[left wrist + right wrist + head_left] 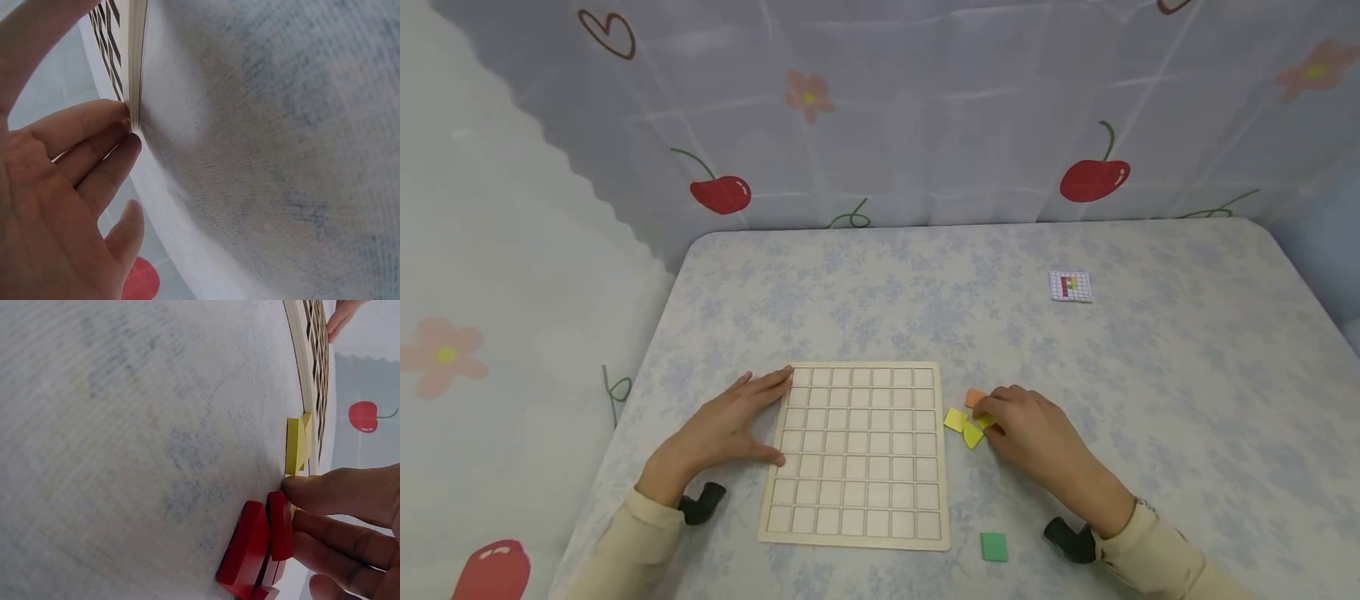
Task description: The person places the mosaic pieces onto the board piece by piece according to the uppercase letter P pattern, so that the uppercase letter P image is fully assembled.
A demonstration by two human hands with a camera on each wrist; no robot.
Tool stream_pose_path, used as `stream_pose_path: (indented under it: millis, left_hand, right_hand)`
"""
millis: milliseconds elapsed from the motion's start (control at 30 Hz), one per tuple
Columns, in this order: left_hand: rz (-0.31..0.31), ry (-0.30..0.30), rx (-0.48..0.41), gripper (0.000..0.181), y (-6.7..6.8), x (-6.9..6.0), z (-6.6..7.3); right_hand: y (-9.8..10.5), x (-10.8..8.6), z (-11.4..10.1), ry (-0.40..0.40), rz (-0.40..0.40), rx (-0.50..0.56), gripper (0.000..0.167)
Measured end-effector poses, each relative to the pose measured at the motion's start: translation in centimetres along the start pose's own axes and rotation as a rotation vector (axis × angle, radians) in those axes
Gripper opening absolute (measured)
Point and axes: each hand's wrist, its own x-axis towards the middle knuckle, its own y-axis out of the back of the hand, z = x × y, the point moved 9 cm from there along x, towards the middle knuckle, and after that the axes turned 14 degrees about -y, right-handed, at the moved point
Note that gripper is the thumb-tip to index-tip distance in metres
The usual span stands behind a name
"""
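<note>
A pale wooden grid board [859, 537] lies flat on the table. My left hand [722, 429] rests against its left side with fingers and thumb spread; the left wrist view shows the fingertips touching the board's edge [134, 62]. Right of the board, my right hand [1037, 437] pinches a small yellow tile [987, 422] between thumb and fingers, low over the table. Close by lie a square yellow tile [956, 419], a yellow tile with a curved side [973, 435] and an orange tile [975, 397]. Several red tiles [247, 550], hidden in the head view, sit under the right hand.
A green square tile [994, 547] lies near the front, right of the board. Toward the back right is a small card [1071, 287] with a coloured grid pattern. A printed curtain [910, 108] hangs behind the table's far edge.
</note>
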Motion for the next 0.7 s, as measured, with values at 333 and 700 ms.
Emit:
stream_pose_path:
  millis: [333, 700]
  left_hand:
    - [-0.039, 0.007, 0.008, 0.113, 0.1, 0.1, 0.5]
    - [-0.051, 0.007, 0.055, 0.112, 0.5, 0.4, 1.3]
  right_hand:
    - [-0.3, 0.2, 0.1, -0.007, -0.010, 0.015, 0.020]
    - [-0.4, 1.9, -1.7, -0.046, -0.052, 0.138, 0.018]
